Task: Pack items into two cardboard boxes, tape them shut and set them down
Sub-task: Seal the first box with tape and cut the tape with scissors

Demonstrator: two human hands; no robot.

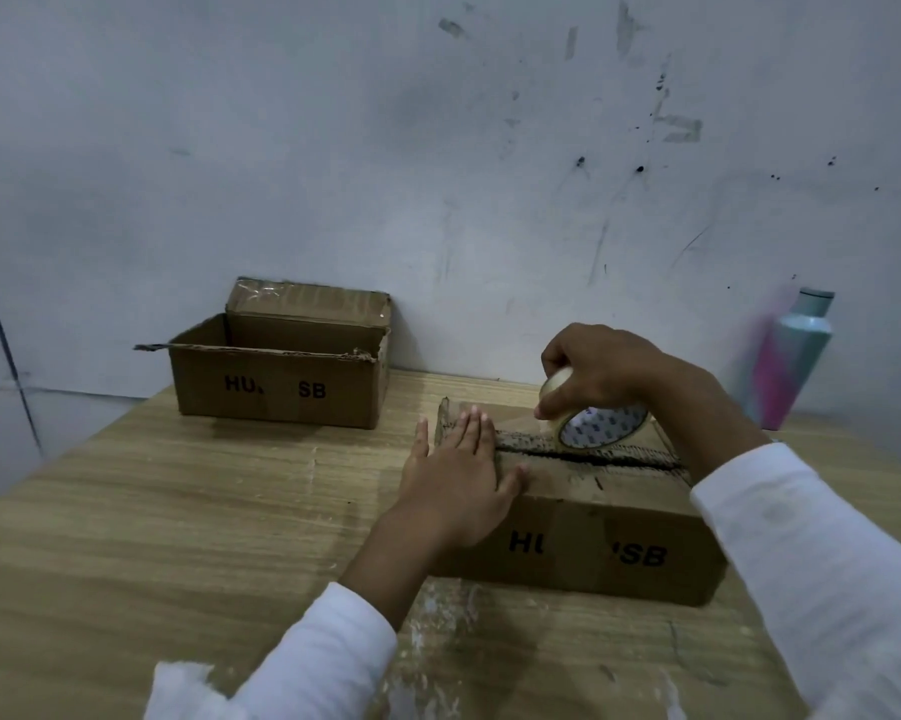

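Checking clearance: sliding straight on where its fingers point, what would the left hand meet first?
Likely the wall: the left hand would pass the far edge of the near box, then table; the open box sits off left.

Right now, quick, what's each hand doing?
Left hand: open, pressing flat on top of the closed box.
Right hand: closed around the tape roll, held at that box's seam.

Both cardboard boxes are seen brown, black lettered; tape roll clear, white patterned core; sleeves white; bottle teal and pink; table tan woodgrain.
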